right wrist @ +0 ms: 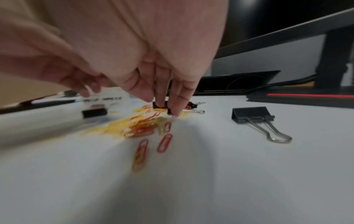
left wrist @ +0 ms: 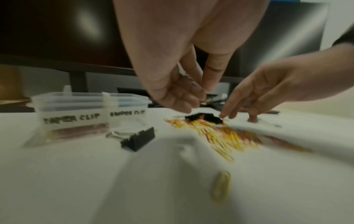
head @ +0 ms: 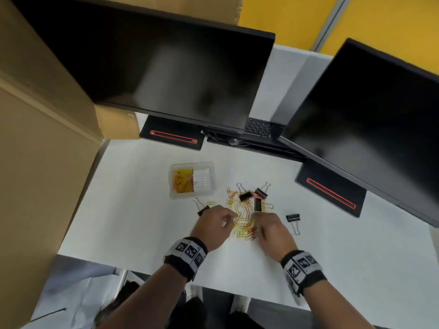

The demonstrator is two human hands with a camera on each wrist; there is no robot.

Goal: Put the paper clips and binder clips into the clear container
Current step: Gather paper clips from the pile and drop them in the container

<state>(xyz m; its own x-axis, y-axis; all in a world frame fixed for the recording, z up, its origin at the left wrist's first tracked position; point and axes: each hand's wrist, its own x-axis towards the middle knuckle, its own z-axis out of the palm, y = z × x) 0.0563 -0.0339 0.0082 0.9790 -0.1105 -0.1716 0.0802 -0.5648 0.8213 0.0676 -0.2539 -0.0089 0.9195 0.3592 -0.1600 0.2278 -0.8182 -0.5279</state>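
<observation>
A clear two-part container (head: 209, 180) stands on the white desk; its left part holds yellow and red paper clips, and the labels (left wrist: 72, 119) read PAPER CLIP and BINDER CLIP. In front of it lies a loose pile of paper clips (head: 242, 222) with black binder clips (head: 245, 196) mixed in. My left hand (left wrist: 201, 101) hovers over the pile's left edge, fingers curled against the thumb, a small yellow paper clip showing between the tips. My right hand (right wrist: 168, 109) reaches down with straight fingers, whose tips touch the pile beside a binder clip (right wrist: 159, 105).
One binder clip (right wrist: 250, 113) lies alone to the right of the pile, another (left wrist: 138, 139) near the container's front. Two dark monitors (head: 166, 74) on stands with red-lined bases (head: 173, 136) close off the back. A cardboard box (head: 35, 150) walls the left side.
</observation>
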